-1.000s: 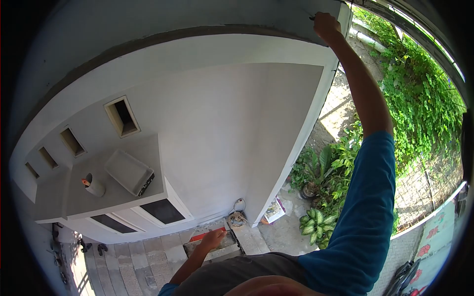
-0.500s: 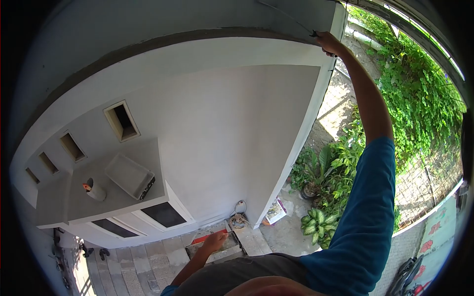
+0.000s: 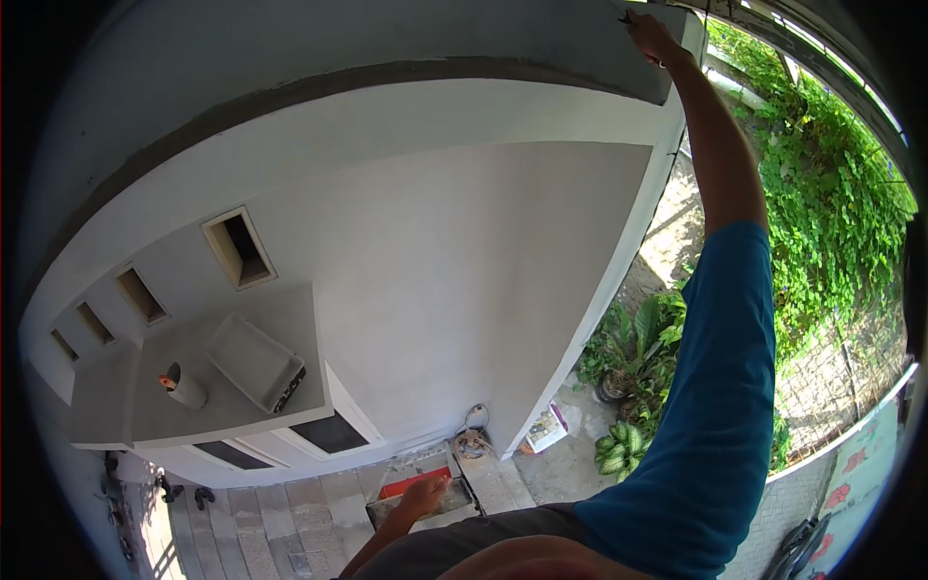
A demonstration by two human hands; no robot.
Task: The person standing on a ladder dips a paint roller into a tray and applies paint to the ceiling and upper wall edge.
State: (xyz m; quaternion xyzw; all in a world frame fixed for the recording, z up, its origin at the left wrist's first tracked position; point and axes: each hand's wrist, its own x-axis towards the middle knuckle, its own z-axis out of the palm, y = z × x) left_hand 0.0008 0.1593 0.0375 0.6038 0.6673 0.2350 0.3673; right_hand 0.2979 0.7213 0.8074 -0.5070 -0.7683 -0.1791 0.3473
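My right hand (image 3: 654,41) is raised high at the top, near the corner of the grey ceiling surface (image 3: 541,39) and the white beam. Its fingers are closed round the dark handle (image 3: 626,17) of a tool. The tool's far part lies out of view, so its kind does not show. My left hand (image 3: 423,495) hangs low by my body, above a box with a red strip (image 3: 414,483) on the floor. Its fingers look loosely bent, with nothing visible in them.
On a ledge (image 3: 290,319) at left stand a paint tray (image 3: 253,362) and a white cylindrical container (image 3: 184,389). A coiled hose or cord (image 3: 472,443) lies by the wall's foot. Potted plants (image 3: 621,449) and a mesh fence (image 3: 831,387) are at right.
My right hand has moved up the grey surface, and the thin rod seen earlier beyond the handle is now out of view. The left hand has dropped slightly.
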